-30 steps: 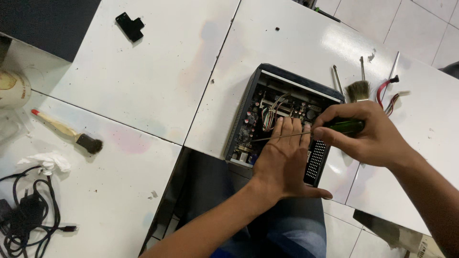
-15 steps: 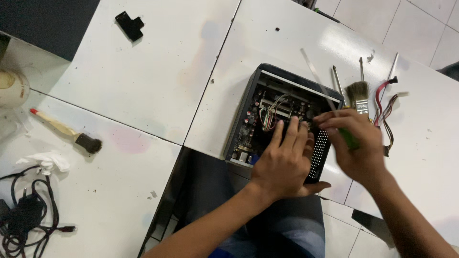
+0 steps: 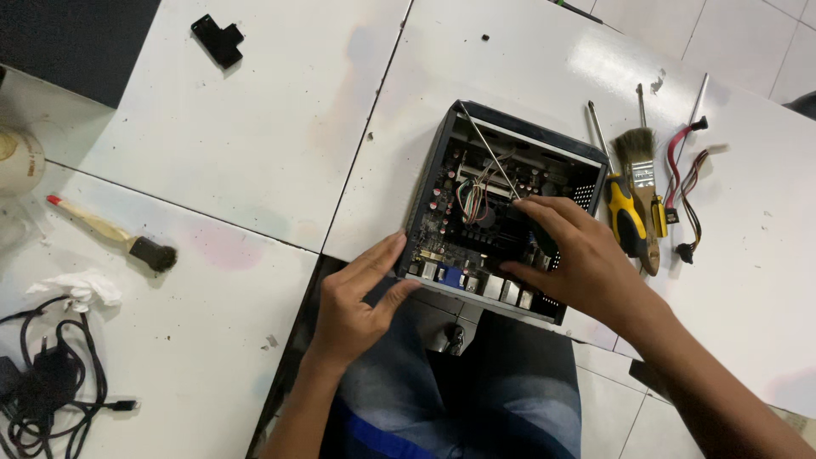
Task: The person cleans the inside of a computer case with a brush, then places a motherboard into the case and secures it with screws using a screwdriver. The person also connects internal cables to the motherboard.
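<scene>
**Screwdriver angled into an open case, left hand bracing its corner**

The right hand point(image 3: 586, 268) has its fingers point(image 3: 544, 212) clenched round the dark handle of a long screwdriver point(image 3: 489, 153). The thin metal shaft runs up and to the left from the fist, slanting across the open computer case point(image 3: 442, 161), and its tip lies near the case's far left corner. Whether the tip touches anything there cannot be told. The left hand point(image 3: 361, 306) is released and holds nothing: its fingers point(image 3: 382, 259) lie flat and stretched against the near left corner of the case, thumb by the row of ports on the near wall.

The case sits at the near edge of the white surface point(image 3: 280, 144), its near wall hanging slightly over the gap above the person's lap. Its long sides run slightly aslant, far end tipped right. Inside, a circuit board with a bundle of coloured wires point(image 3: 472, 200) lies just left of the right hand, close under the shaft. The right hand is the nearer one to the board; the left stays outside the walls.

Just right of the case lie a yellow-handled screwdriver point(image 3: 625, 217), a paintbrush point(image 3: 637, 157) and red cables point(image 3: 680, 170), crowding that side. To the left the surface has more room, with a small brush point(image 3: 115, 234), a black adapter with cord point(image 3: 51, 382) and a black bracket point(image 3: 218, 40) well apart.
</scene>
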